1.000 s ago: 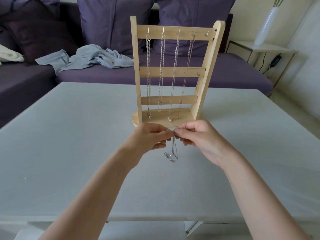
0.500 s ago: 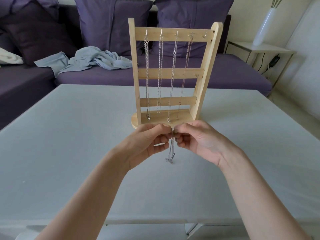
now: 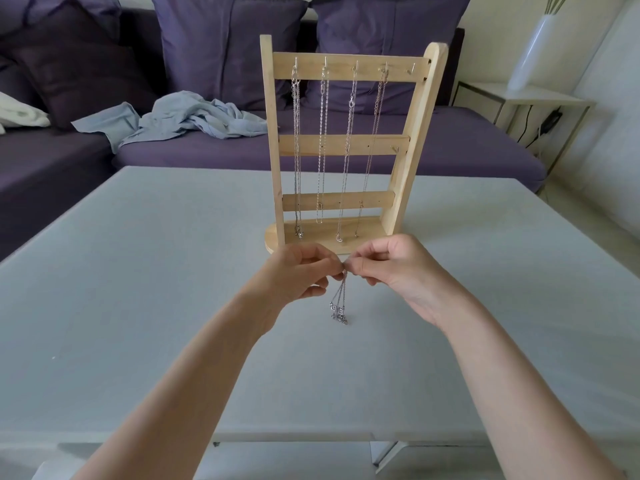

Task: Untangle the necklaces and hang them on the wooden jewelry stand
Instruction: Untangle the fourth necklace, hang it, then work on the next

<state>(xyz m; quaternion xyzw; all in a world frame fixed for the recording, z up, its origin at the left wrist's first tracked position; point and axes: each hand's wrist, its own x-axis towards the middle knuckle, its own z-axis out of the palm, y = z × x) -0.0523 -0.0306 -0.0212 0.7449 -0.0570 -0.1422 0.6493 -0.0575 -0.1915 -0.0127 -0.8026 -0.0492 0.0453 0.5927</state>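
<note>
A wooden jewelry stand (image 3: 412, 140) stands upright on the grey table (image 3: 138, 271), just beyond my hands. Several silver chains (image 3: 322, 147) hang from the hooks on its top bar; the hook at the far right (image 3: 412, 68) is bare. My left hand (image 3: 294, 275) and my right hand (image 3: 391, 268) meet fingertip to fingertip in front of the stand's base. Both pinch the top of a thin silver necklace (image 3: 338, 303), which dangles below them with its bunched lower end touching the table.
A purple sofa (image 3: 467, 140) with cushions runs along the far side of the table, with a crumpled light blue cloth (image 3: 180, 116) on the seat. At the back right, a white vase (image 3: 533, 50) stands on a side table (image 3: 519, 95).
The two hands stay pinched together on the necklace with only small finger shifts. The dangling end has swung slightly and now hangs a little more spread.
</note>
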